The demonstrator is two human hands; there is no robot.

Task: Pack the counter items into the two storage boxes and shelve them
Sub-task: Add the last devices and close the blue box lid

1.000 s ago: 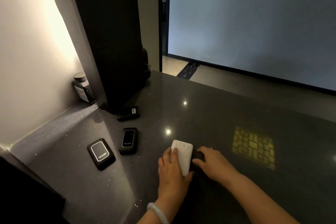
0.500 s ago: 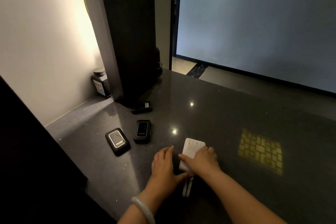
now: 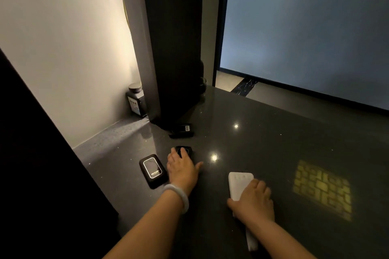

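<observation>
Left hand, fingers spread, rests on small black device mid-tabletop; right hand grips white power bank at near right, black power bank lying just left.

White flat device flat on counter near front edge, partly under hand; small black device mid-counter, half covered; black device with lit outline left; another black device by rear pillar

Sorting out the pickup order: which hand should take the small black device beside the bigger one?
Left. The left hand already rests on that small black device, while the right hand holds the white power bank.
</observation>
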